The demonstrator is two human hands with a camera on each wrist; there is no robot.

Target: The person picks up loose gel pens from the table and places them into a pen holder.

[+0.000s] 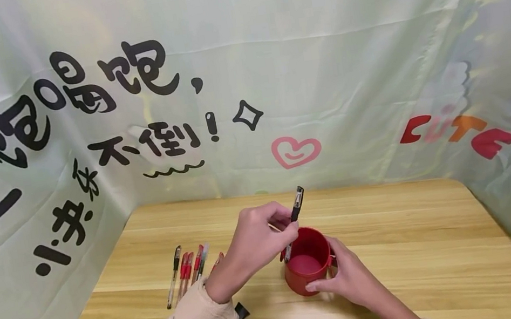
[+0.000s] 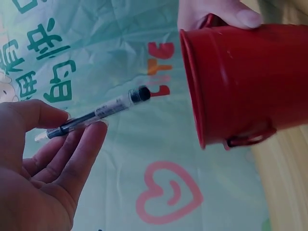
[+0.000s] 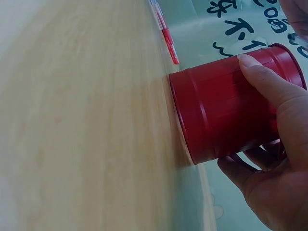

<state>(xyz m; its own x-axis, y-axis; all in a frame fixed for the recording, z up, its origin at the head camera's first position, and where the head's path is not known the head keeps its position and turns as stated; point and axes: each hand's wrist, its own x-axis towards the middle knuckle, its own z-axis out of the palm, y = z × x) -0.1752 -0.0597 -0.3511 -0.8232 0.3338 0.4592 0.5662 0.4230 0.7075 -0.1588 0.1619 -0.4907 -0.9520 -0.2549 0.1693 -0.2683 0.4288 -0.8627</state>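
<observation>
My left hand [image 1: 258,232] pinches a black-capped gel pen [image 1: 298,205] between thumb and fingers. The pen tilts over the red pail-shaped cup [image 1: 297,280], its lower end at the left side of the mouth. In the left wrist view the plugged end of the pen [image 2: 106,109] points toward the cup's rim, the thumb and fingertips near its grip. My right hand [image 1: 350,277] grips the cup from the right, thumb along its front and fingers behind. Seen from the right wrist, the cup [image 3: 226,106] stands upright on the table. Inside, its red bottom shows.
Several pens [image 1: 184,270] with red or black caps lie left on the wooden table [image 1: 408,230]; my left forearm partly covers another red one. A small black piece [image 1: 241,313] shows beside the left cuff. Printed cloth [image 1: 348,86] walls the back and both sides.
</observation>
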